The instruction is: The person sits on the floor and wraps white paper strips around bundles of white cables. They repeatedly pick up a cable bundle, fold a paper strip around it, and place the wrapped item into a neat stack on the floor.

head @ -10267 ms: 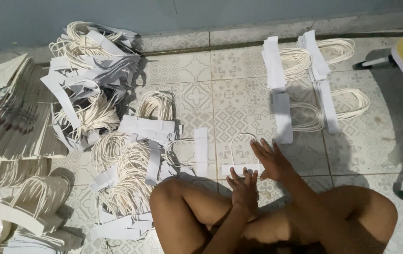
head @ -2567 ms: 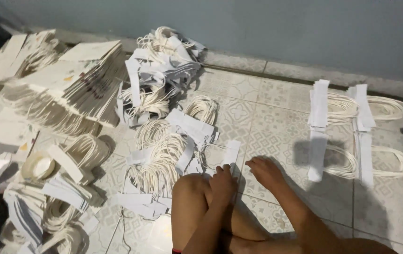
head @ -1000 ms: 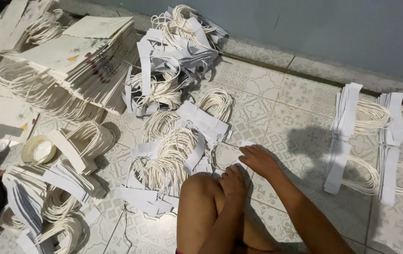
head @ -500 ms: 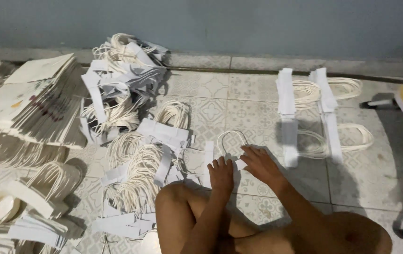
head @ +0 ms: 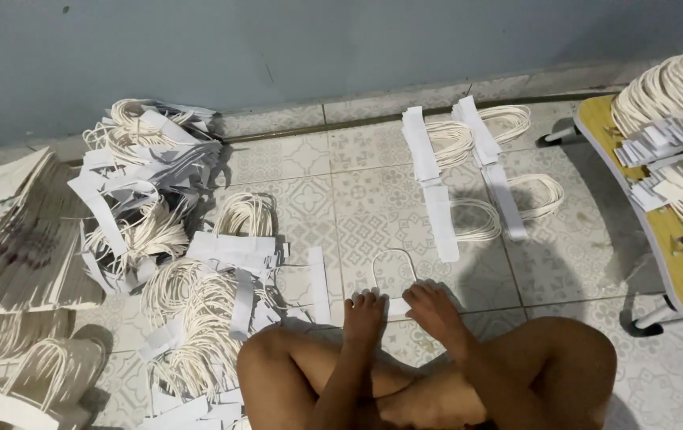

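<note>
Crowded on the left side of the tiled floor point(head: 373, 199): heaped cord handles with paper strips point(head: 150, 191), a looser spread point(head: 214, 318) reaching down to the raised knee, and stacked paper bags point(head: 15, 239) at the left edge. Open tile straight ahead of both hands, up to the wall, broken only by one cord loop point(head: 393, 267) and a single strip point(head: 317, 275). Farther right, two rows of laid-out handles point(head: 469, 167), then a bare lane before the low yellow table point(head: 660, 239) at the right edge.
</note>
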